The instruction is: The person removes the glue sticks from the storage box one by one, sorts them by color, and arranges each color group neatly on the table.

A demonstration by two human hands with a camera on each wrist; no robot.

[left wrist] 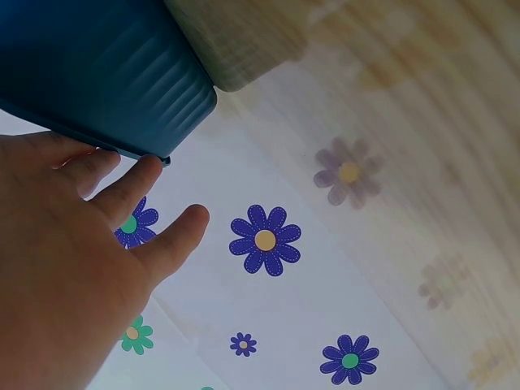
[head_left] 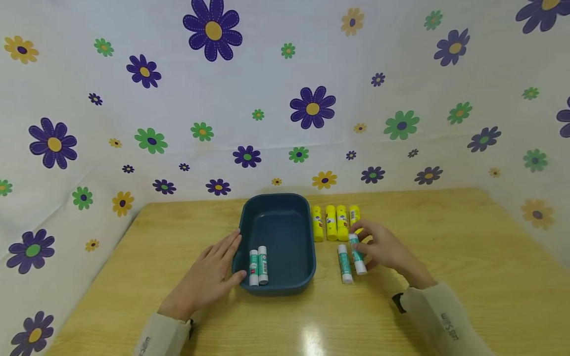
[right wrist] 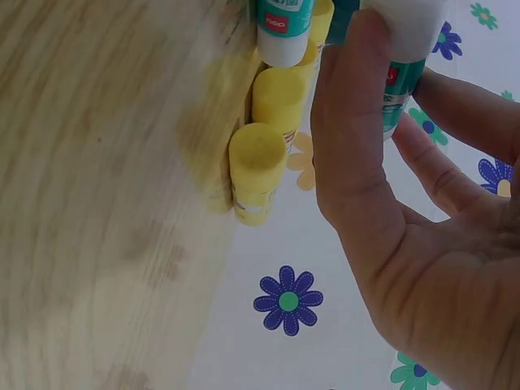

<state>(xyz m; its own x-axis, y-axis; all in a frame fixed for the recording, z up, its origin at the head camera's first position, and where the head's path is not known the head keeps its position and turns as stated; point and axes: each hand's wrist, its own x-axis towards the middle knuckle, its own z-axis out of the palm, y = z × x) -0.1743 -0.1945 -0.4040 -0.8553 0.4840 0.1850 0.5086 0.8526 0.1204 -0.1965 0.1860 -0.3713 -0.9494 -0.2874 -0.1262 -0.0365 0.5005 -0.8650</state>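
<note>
I am pinching the green-and-white glue stick [head_left: 357, 255] firmly in my right hand [head_left: 385, 248], lifting straight, while my flat left hand [head_left: 209, 277] is steadying the blue tray [head_left: 307, 232].

The right hand [head_left: 383, 249] covers part of the green-and-white glue stick [head_left: 357, 254] it grips and the near end of the rightmost yellow stick [head_left: 354, 215] behind it — label print is too small to read.

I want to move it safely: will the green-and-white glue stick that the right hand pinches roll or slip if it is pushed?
The glue stick is a smooth cylinder lying on its side, so it would probably roll sideways on the glossy table. It looks rigid, likely light. The right hand pinches it with thumb and fingers, which seems secure.
</note>
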